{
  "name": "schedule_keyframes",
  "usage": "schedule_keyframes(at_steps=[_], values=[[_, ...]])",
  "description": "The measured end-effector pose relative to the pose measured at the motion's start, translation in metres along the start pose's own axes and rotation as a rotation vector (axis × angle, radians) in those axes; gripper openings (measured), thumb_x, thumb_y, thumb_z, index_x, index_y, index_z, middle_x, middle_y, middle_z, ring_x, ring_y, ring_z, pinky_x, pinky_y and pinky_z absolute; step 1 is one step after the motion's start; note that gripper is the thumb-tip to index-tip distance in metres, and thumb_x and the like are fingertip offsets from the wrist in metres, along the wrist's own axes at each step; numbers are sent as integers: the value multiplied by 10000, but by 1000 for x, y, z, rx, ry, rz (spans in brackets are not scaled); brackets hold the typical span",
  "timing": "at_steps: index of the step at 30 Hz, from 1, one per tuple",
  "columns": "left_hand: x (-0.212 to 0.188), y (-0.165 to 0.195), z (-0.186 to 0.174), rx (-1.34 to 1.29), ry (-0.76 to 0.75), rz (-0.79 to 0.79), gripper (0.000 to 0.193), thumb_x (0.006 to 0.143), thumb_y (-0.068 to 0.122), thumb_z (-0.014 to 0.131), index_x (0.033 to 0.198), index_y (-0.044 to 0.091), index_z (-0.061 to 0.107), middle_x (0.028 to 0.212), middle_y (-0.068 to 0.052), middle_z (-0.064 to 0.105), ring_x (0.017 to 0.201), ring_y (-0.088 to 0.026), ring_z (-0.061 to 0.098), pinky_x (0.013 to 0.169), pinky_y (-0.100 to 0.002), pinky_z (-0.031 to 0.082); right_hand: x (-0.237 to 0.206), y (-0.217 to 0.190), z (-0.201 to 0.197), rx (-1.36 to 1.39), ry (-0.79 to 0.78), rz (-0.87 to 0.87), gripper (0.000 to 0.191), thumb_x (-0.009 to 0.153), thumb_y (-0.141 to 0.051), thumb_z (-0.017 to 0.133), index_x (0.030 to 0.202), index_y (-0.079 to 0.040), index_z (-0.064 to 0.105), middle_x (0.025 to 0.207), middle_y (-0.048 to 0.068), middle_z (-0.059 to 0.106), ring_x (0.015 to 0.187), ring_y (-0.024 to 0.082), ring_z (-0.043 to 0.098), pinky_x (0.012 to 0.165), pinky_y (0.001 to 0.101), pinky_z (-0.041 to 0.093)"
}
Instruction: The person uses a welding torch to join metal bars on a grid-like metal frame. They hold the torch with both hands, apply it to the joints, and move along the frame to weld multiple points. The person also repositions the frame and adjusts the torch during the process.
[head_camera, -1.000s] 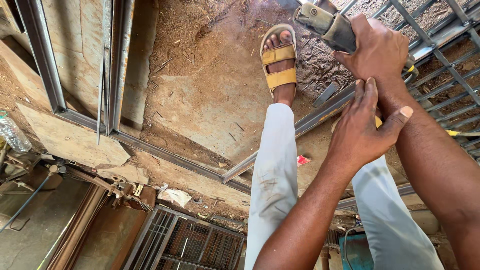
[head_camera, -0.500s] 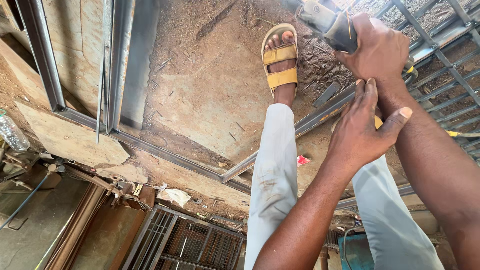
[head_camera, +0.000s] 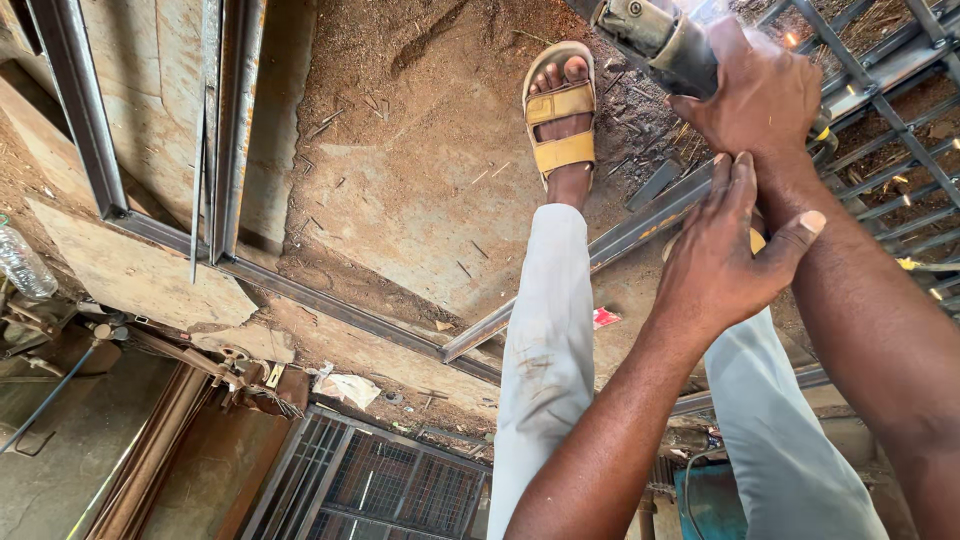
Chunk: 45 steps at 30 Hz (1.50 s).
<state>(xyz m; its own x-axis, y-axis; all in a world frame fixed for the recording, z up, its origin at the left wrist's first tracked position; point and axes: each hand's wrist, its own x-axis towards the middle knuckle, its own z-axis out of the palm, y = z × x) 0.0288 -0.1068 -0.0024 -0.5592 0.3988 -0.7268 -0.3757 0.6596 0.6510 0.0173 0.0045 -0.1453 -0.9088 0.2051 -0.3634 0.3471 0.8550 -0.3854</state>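
Observation:
My right hand (head_camera: 765, 95) is closed around the grey body of an angle grinder (head_camera: 650, 40) at the top right. Its head sits over a steel tube frame (head_camera: 640, 225) lying on the dirt floor. My left hand (head_camera: 725, 250) is just below, wrapped around the tool's yellow rear end against my right wrist, thumb sticking out. A small orange spark shows beside the grinder. My foot in a yellow sandal (head_camera: 562, 125) stands on the ground left of the tool, with the pale trouser leg (head_camera: 545, 380) below it.
A metal grille (head_camera: 900, 130) lies under the grinder at the right. Long steel bars (head_camera: 215, 130) and a frame corner cross the left. A plastic bottle (head_camera: 20, 265), a second grille (head_camera: 370, 480), a red scrap (head_camera: 605, 318) and a blue container (head_camera: 715, 500) lie around.
The grinder and my right hand have edged slightly towards the top of the view. My left hand, the foot and the frame stay as they were.

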Motion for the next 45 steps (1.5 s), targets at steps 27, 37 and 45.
schedule_keyframes(at_steps=[27,37,45], values=[[3,-5,3,-9,-16,-2,980,949,550,631,1564,-154,340,1574,-450,357,1495,-517,456,1234,-508,372,6,-8,-6,-1,-62,58,585,775,-408,948,1121,-98,594,966,69,691,813,335,703,672,500,513],[2,-3,-1,-41,1,14,957,968,530,639,1575,-144,333,1563,-452,368,1474,-509,461,1256,-495,383,8,-7,-3,81,-32,50,592,744,-394,957,1132,-101,619,996,84,728,868,351,718,720,488,540],[5,12,-12,-74,41,41,805,1031,484,653,1539,-100,430,1524,-376,486,1453,-451,511,1243,-466,445,5,4,-4,280,-67,43,713,824,-469,1000,1278,-61,633,937,132,725,823,297,724,856,463,599]])
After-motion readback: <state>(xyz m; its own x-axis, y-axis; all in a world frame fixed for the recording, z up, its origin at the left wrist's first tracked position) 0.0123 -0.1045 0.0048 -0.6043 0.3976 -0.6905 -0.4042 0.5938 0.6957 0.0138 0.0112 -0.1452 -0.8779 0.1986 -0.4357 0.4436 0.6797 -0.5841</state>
